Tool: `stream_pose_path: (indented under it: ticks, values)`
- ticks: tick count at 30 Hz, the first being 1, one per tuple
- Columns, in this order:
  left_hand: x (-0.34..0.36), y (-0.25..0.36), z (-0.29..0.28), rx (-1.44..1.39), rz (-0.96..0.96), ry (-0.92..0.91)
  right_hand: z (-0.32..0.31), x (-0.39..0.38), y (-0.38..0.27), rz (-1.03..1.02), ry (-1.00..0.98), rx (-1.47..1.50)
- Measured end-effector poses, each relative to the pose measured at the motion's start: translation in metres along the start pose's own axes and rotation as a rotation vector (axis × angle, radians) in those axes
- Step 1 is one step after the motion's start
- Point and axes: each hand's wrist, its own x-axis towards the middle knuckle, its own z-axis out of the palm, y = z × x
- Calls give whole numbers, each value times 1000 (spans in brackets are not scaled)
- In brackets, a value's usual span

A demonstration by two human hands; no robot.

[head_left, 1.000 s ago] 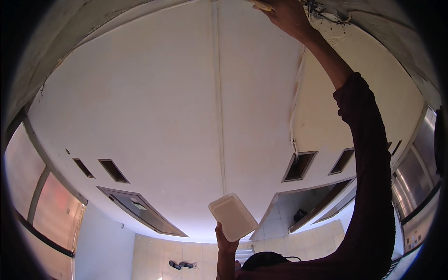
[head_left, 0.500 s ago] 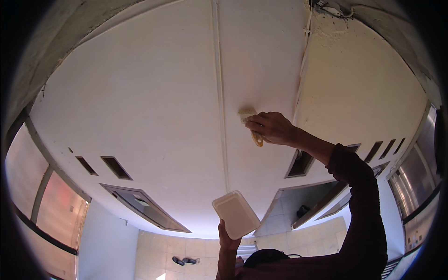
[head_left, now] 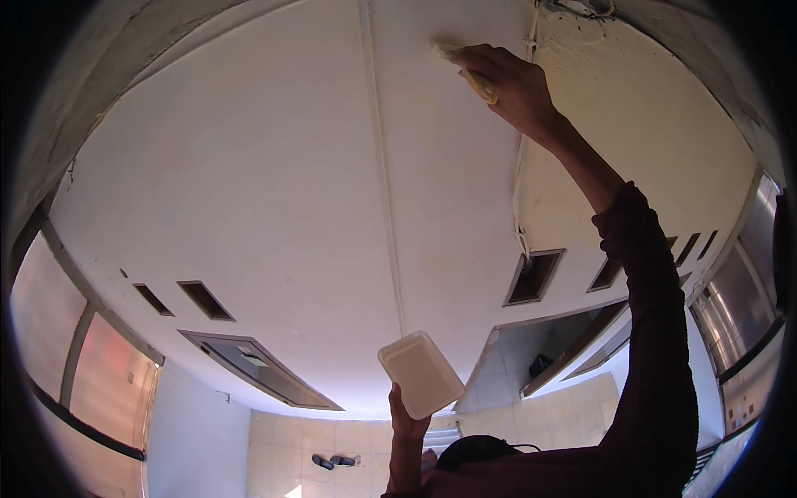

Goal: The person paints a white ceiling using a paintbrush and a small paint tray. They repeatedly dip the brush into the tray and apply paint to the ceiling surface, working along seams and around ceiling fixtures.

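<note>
My right hand (head_left: 519, 91) is raised high on the pale wall (head_left: 249, 166), closed on a brush (head_left: 483, 87) with a yellowish handle; its pale bristles appear to touch the wall between a vertical raised strip (head_left: 374, 116) and the white cables (head_left: 519, 191). Low in the middle, my left hand (head_left: 408, 419) grips a white rectangular tray (head_left: 419, 369) by its lower left side; I cannot make out its contents.
Dark vent openings (head_left: 533, 276), a framed door (head_left: 249, 365) and an open doorway (head_left: 531, 353) are in the wall. A pair of dark sandals (head_left: 332, 461) lies on the tiled floor (head_left: 290, 432). Frosted glazed panels (head_left: 104, 373) run along the left. Loose dark wires (head_left: 581, 8) hang at the top.
My right hand with the brush came down to the middle of the wall half a second ago and is now back up near the top. My left hand and the tray have shifted only slightly.
</note>
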Motion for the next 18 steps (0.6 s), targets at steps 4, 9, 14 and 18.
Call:
stream_pose_path:
  ticks: [4,9,14,18]
  values:
    - [-3,0,-1,-61,-15,-17,12,-58,-40,-107,-182,7]
    - [-1,1,5,-11,-24,-9,22,-149,-105,-173,-339,190]
    - [-2,1,0,50,2,83,10,-139,-115,-89,-564,356]
    - [-2,-1,1,36,-1,66,10,-67,-66,126,-456,387]
